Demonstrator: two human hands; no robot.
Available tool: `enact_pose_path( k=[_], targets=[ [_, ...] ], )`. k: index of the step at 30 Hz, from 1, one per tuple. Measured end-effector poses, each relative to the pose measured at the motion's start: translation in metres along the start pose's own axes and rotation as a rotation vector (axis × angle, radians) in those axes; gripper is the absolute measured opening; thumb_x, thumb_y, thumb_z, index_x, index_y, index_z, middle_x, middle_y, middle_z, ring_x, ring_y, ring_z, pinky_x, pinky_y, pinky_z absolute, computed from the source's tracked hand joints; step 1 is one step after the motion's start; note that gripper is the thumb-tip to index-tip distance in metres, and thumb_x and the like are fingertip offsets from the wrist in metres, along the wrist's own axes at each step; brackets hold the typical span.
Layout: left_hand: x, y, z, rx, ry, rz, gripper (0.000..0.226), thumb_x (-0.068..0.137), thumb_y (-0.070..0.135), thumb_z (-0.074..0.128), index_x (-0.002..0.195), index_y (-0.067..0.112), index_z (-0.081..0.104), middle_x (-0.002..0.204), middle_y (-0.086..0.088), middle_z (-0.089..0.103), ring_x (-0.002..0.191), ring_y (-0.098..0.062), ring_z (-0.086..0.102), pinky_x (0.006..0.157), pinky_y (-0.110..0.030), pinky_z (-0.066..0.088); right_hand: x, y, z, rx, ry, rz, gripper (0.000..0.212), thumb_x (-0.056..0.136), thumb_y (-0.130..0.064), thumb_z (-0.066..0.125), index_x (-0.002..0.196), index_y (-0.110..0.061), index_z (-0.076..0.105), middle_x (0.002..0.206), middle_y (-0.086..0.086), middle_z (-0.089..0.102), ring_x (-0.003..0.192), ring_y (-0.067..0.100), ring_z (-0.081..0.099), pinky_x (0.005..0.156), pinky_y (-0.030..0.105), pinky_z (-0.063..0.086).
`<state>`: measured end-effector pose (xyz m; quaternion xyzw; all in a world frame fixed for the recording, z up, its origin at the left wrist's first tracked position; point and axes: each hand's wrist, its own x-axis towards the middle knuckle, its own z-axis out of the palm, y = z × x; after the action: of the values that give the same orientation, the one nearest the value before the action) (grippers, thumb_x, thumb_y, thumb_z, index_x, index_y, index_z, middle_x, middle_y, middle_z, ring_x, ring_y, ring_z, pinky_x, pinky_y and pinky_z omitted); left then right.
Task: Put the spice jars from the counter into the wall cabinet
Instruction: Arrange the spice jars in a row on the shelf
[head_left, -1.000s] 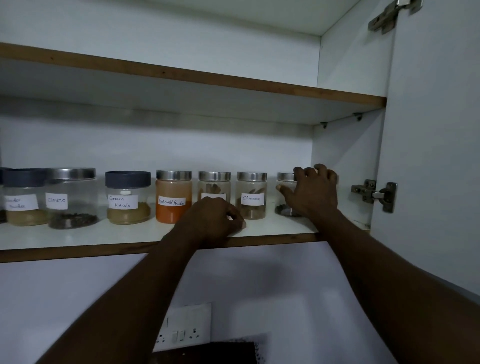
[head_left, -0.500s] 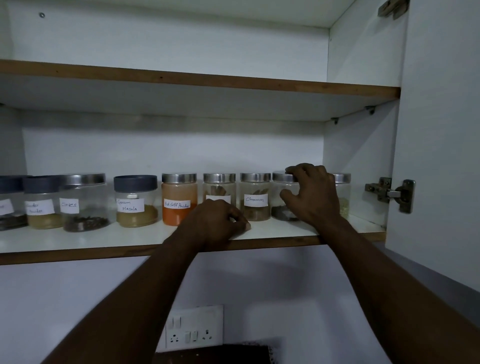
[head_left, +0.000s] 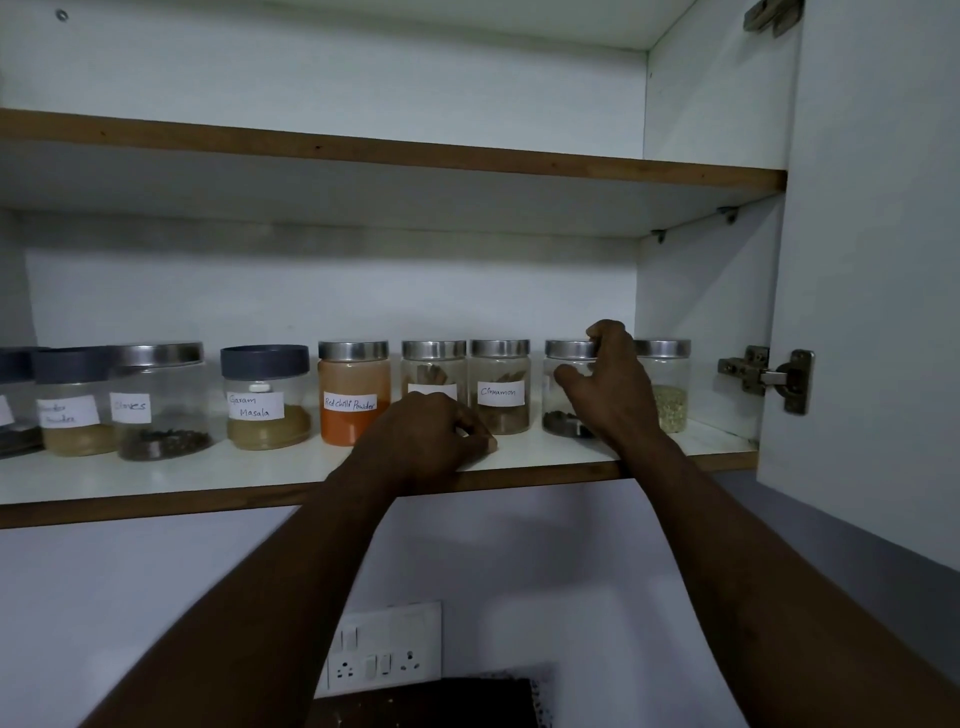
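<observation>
A row of several labelled spice jars stands on the lower shelf (head_left: 156, 483) of the open wall cabinet. My right hand (head_left: 608, 384) grips a steel-lidded jar of dark spice (head_left: 563, 384) near the shelf's right end, thumb on its front and fingers over the lid. A jar of pale seeds (head_left: 670, 384) stands right of it, the cinnamon jar (head_left: 500, 387) to its left. My left hand (head_left: 431, 436) rests with curled fingers on the shelf's front edge, holding nothing, in front of a jar with bark pieces (head_left: 434, 369). The red chilli powder jar (head_left: 354, 392) is beside it.
The garam masala jar (head_left: 265, 397), the cloves jar (head_left: 158, 400) and more jars stand further left. The upper shelf (head_left: 363, 150) shows nothing on it. The cabinet door (head_left: 872, 260) hangs open at the right on a hinge (head_left: 763, 376). A socket plate (head_left: 382, 649) sits on the wall below.
My right hand has slid left off the seed jar, which now shows fully, and sits on the dark-spice jar. The view has shifted slightly. My left hand has stayed put.
</observation>
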<state>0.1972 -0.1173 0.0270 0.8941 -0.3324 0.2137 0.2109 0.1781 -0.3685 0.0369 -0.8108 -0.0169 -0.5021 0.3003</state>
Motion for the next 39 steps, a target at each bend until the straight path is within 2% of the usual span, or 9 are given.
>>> enact_pose_path(
  k=[3,7,10,15,17,20,24,31,39],
  targets=[
    [0.001,0.0,0.0,-0.008,-0.006,-0.004,0.025,0.09,0.055,0.065,0.105,0.04,0.078,0.109,0.017,0.074,0.085,0.001,0.06,0.07,-0.021,0.048,-0.002,-0.002,-0.001,-0.041,-0.002,0.012,0.063,0.076,-0.054,0.068,0.123,-0.023,0.039,0.122,0.003,0.05,0.085,0.017,0.054,0.069,0.034,0.046],
    [0.002,0.0,0.0,-0.002,-0.003,0.015,0.023,0.091,0.052,0.066,0.105,0.038,0.078,0.113,0.014,0.074,0.082,0.001,0.058,0.064,-0.017,0.041,-0.004,-0.004,0.0,-0.181,0.004,-0.035,0.091,0.063,-0.07,0.081,0.131,-0.026,0.038,0.129,0.004,0.041,0.105,0.019,0.051,0.077,0.035,0.052],
    [0.002,0.0,0.002,0.0,0.012,0.009,0.023,0.09,0.053,0.066,0.103,0.039,0.078,0.113,0.014,0.074,0.086,-0.001,0.058,0.065,-0.018,0.041,-0.004,-0.002,-0.001,-0.152,0.03,0.008,0.088,0.063,-0.056,0.085,0.132,-0.034,0.034,0.126,0.005,0.04,0.104,0.024,0.054,0.079,0.035,0.053],
    [0.004,-0.002,0.001,0.003,0.012,0.023,0.025,0.089,0.055,0.067,0.104,0.039,0.078,0.111,0.015,0.074,0.082,0.0,0.055,0.064,-0.018,0.04,0.0,-0.001,-0.005,0.129,-0.031,0.18,0.085,0.066,-0.032,0.08,0.134,-0.034,0.027,0.095,-0.004,0.059,0.079,0.019,0.066,0.069,0.033,0.055],
    [0.005,-0.003,0.001,-0.007,0.015,0.022,0.024,0.088,0.055,0.067,0.103,0.04,0.078,0.11,0.016,0.074,0.078,0.001,0.054,0.063,-0.016,0.039,0.0,-0.001,-0.004,0.119,-0.102,0.2,0.082,0.071,-0.031,0.077,0.135,-0.033,0.027,0.103,0.002,0.063,0.082,0.018,0.066,0.071,0.035,0.057],
    [0.005,-0.004,0.002,-0.017,0.007,0.026,0.024,0.088,0.053,0.067,0.104,0.039,0.078,0.11,0.015,0.074,0.08,0.001,0.055,0.065,-0.018,0.042,-0.003,-0.001,0.001,0.055,-0.177,0.169,0.102,0.069,-0.039,0.085,0.147,-0.03,0.021,0.12,-0.001,0.06,0.091,0.015,0.063,0.076,0.032,0.051],
    [0.005,-0.003,0.002,-0.011,0.013,0.026,0.025,0.088,0.052,0.067,0.103,0.037,0.079,0.108,0.015,0.074,0.081,-0.001,0.056,0.064,-0.018,0.041,-0.004,0.0,0.002,0.029,-0.263,0.181,0.135,0.057,-0.04,0.096,0.157,-0.031,0.006,0.118,-0.002,0.055,0.101,0.017,0.057,0.083,0.03,0.046],
    [0.004,-0.003,0.003,0.02,0.018,0.019,0.027,0.088,0.054,0.063,0.103,0.038,0.078,0.11,0.012,0.074,0.089,-0.006,0.059,0.071,-0.024,0.044,-0.001,0.003,-0.002,-0.002,-0.26,0.297,0.093,0.067,-0.032,0.092,0.138,-0.019,0.034,0.123,-0.003,0.056,0.103,0.018,0.058,0.079,0.031,0.05],
    [0.003,0.001,0.0,0.029,-0.026,0.082,0.027,0.092,0.054,0.06,0.111,0.043,0.075,0.121,0.012,0.07,0.099,-0.012,0.061,0.078,-0.028,0.046,-0.014,-0.007,-0.006,-0.05,-0.176,0.259,0.087,0.069,-0.043,0.09,0.138,-0.019,0.042,0.122,-0.001,0.06,0.101,0.015,0.056,0.066,0.018,0.041]
  ],
)
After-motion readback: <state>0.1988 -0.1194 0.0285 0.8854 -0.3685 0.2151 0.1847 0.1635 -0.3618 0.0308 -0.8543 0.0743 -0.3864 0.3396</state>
